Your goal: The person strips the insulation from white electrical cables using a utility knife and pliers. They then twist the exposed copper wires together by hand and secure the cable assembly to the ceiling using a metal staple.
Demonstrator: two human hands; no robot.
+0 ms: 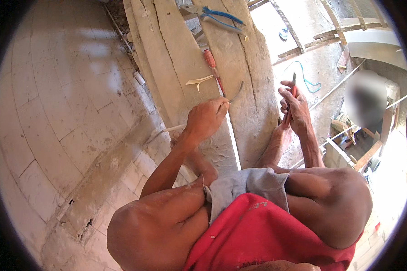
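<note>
Planks [253, 122] are stretching ahead | left hand [205, 119] is pinching, fingertips together | right hand [298, 109] is curling tight beside the planks | pliers [221, 17] are lying at the planks' far end | screwdriver [210, 60] is lying just beyond the left hand | red tool [294, 91] is pointing away, clamped in right hand | cable [238, 91] is curving from left fingertips, over planks

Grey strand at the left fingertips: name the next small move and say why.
Probably bring the red-handled tool in the right hand across to the grey strand: the left hand pinches it with its end sticking out, while the tool is held apart from it.
</note>
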